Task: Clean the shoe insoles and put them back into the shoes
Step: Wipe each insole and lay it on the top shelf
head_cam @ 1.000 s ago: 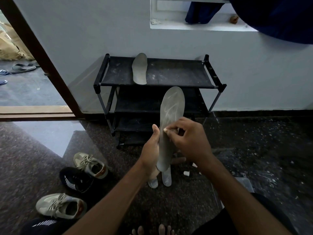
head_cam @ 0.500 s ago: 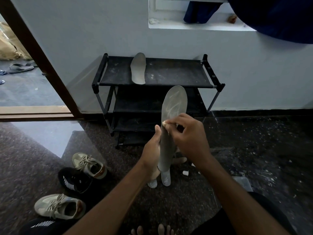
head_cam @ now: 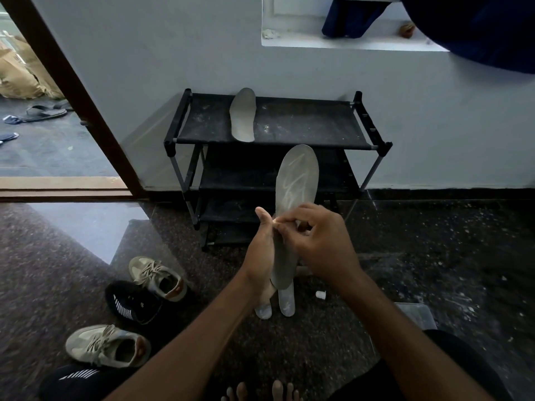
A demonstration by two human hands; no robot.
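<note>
Grey insole [head_cam: 295, 180] held upright by left hand [head_cam: 260, 256], right hand [head_cam: 321, 244] pinching pale bit [head_cam: 274, 222].

We can read no words, brand, number or sign anywhere here. The pale strokes on the insole [head_cam: 296, 180] at the centre look to us like loose scribbles, not letters. On the black shoe [head_cam: 133, 302] at 8 o'clock we see only white stripes and one tiny white mark, which is too small to make out.
</note>
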